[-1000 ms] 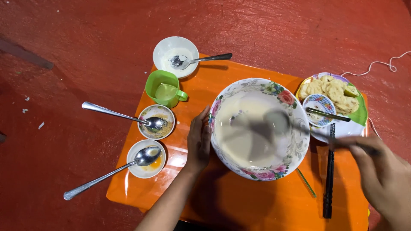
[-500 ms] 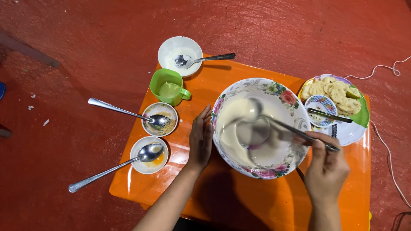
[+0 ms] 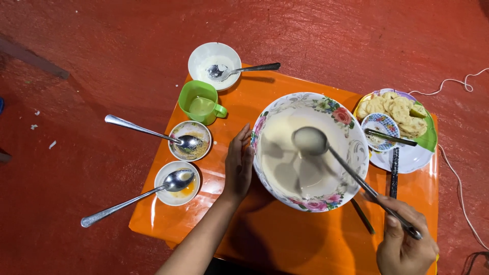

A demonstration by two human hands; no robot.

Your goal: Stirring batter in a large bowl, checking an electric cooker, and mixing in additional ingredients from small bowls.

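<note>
— Left hand (image 3: 238, 163)?
— Flat and open against the outer wall of the bowl (image 3: 351, 130), fingers straight, gripping nothing.
— Right hand (image 3: 405, 244)?
— Closed around the end of the ladle (image 3: 310, 141) handle, at the near right corner of the table (image 3: 285, 239).
— Ladle itself?
— Cup raised over the pale batter (image 3: 285, 153), coated with it, handle slanting down to the right across the rim.
— Bowl?
— Floral, large, mid-table, right of the left hand.
— Left of that?
— Green cup (image 3: 200, 102), two small dishes, each with a spoon: one brownish (image 3: 189, 141), one with orange residue (image 3: 177, 183).
— Far edge?
— White dish (image 3: 214, 58) with a spoon, overhanging the table edge.
— Right side?
— Plate (image 3: 407, 158) with flat fried pieces, a small patterned bowl (image 3: 379, 127) on it, dark chopsticks (image 3: 394, 168) just beside.
</note>
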